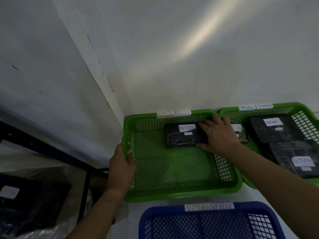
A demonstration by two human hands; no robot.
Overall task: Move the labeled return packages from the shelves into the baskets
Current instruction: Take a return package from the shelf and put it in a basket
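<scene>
Far left, low: black metal shelf frame (51,152). A black wrapped parcel with a blank-looking white label (34,204) lay on the shelf, on clear plastic sheeting.

Left hand (120,169): fingers clenched round the left rim of a green perforated plastic basket (172,192), thumb on the outside. The basket sat against a white wall (155,57). White tape on its far rim (173,114) read "RETURN OVERDUE".

Inside this basket, at the far right of the floor, lay a black film-wrapped package marked "RETURN" (181,137), flat, label up.

Right hand (219,135): grasping the package's right end, thumb at the near edge, fingers spread over the far edge. The forearm crossed the basket's right wall.

Right: a second green perforated basket (293,107) touched the first, with the same tape wording. It held a small dark package (241,135), partly hidden by the right hand, and two larger black packages labelled "RETURN" (272,130), (300,157), the nearer overlapping the farther.

Bottom centre: blue perforated plastic basket (207,207), also taped "RETURN OVERDUE", just beside the first green one. Its contents could not be seen.
</scene>
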